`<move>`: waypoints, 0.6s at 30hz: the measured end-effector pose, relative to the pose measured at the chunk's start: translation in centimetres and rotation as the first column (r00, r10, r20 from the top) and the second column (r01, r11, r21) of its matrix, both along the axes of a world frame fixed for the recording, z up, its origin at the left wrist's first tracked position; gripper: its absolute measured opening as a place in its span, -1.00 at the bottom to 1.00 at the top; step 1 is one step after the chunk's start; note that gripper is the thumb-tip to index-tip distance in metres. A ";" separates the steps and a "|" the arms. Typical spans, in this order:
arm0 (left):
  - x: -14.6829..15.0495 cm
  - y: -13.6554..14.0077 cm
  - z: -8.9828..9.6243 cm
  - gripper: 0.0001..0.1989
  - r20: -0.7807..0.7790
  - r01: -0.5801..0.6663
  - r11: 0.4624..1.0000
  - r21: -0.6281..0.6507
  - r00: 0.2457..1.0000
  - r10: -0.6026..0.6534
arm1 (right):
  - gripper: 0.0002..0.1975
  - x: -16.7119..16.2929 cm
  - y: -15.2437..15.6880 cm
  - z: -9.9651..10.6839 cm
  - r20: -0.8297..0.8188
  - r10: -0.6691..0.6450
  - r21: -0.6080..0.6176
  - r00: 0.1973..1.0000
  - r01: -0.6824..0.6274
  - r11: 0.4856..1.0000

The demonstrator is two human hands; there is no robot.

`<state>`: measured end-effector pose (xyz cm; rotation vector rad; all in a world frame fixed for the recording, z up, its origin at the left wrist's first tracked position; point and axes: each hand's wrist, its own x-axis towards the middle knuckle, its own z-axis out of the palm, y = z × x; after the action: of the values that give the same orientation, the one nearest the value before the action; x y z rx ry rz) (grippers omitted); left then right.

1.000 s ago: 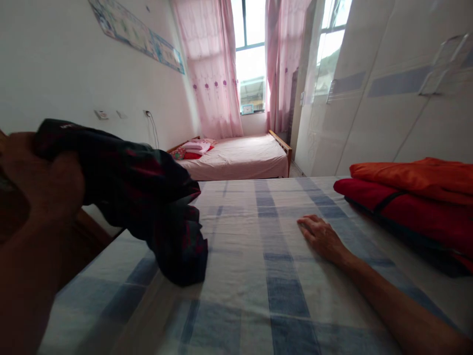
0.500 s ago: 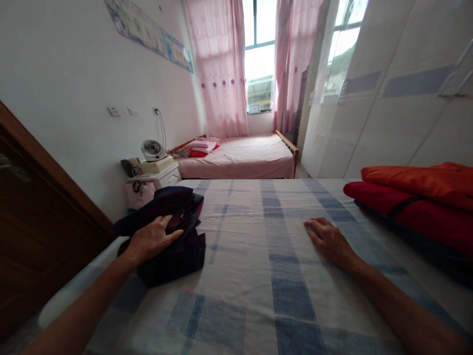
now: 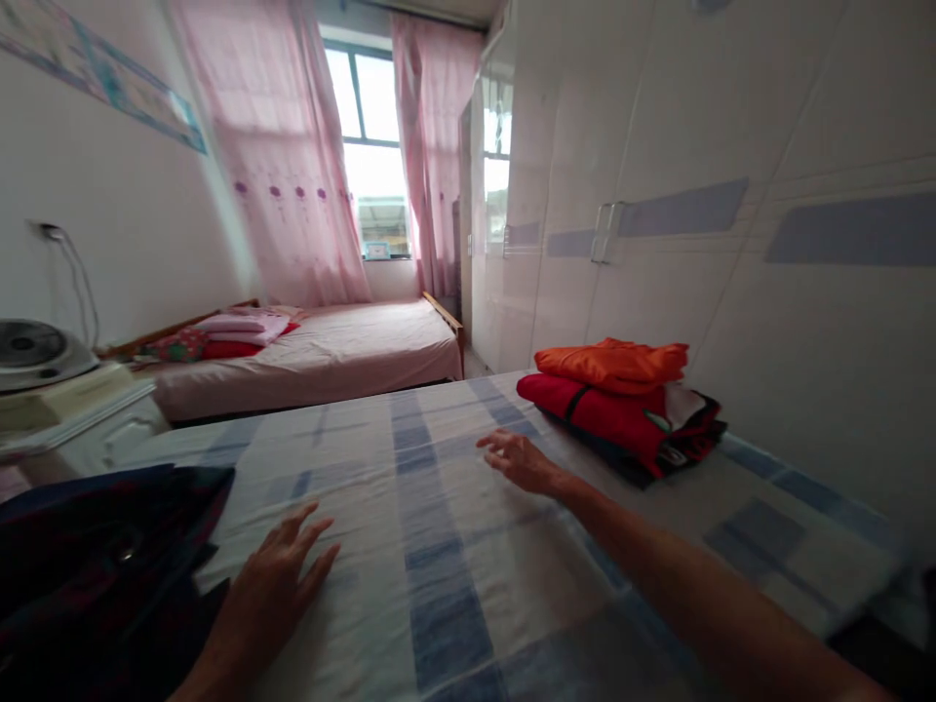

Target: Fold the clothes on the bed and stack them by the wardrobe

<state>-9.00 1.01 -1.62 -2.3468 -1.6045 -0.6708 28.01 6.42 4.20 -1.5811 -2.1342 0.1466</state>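
My left hand [image 3: 274, 585] is over the bed sheet [image 3: 351, 624], its fingers spread and nothing in them. Just left of it lies a dark folded garment [image 3: 109, 565] with a button, partly cut off by the view's edge. My right hand [image 3: 519, 460] hovers over or rests on the sheet with fingers apart, holding nothing; whether it touches is unclear. To its right sits a stack of folded clothes: an orange garment [image 3: 614, 364] on top, a red one [image 3: 600, 414] with a black stripe under it, and darker cloth below.
Beyond the sheet stands a second bed [image 3: 351, 351] with folded pink bedding [image 3: 234, 330]. A white nightstand [image 3: 109, 429] with a small fan [image 3: 36, 353] is at the left. Along the right runs a white wardrobe [image 3: 673, 136]. Pink curtains [image 3: 278, 127] frame the window.
My left hand has come off the dark garment and moved right onto open sheet, fingers spread. The view has turned right, bringing the whole clothes stack into sight. My right hand's fingers have opened more.
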 end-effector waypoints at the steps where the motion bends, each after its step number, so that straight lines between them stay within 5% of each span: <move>1: -0.2 0.4 -0.8 -0.59 0.004 -0.005 1.000 -0.018 1.000 0.006 | -0.76 1.6 0.4 2.1 -0.002 -0.038 0.026 0.999 0.038 0.999; 4: -1.0 0.8 -2.0 -0.60 0.009 -0.022 0.998 -0.056 1.000 0.023 | -0.65 7.7 1.4 7.9 -0.044 -0.266 0.161 0.963 0.270 0.949; 6: -1.3 0.5 -2.1 -0.60 0.017 -0.026 0.998 -0.060 1.000 0.027 | -0.61 12.1 2.0 10.0 -0.083 -0.465 0.198 0.881 0.472 0.859; 10: -1.0 0.0 -2.0 -0.59 0.021 -0.049 0.997 -0.063 0.999 0.050 | -0.68 17.8 2.3 8.7 -0.126 -0.653 0.097 0.747 0.664 0.741; 14: -0.5 -0.2 -1.9 -0.59 0.025 -0.076 0.995 -0.067 0.997 0.078 | -0.90 19.2 2.0 6.6 -0.220 -0.650 0.037 0.727 0.672 0.740; 18: -0.2 -0.4 -1.6 -0.59 0.047 -0.081 0.991 -0.105 0.995 0.087 | -0.88 17.2 2.0 9.1 -0.401 -0.499 0.041 0.768 0.560 0.828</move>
<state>-9.24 0.59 -3.25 -2.3348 -1.7896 -0.6509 45.24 8.37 13.34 -1.8240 -1.3101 0.0774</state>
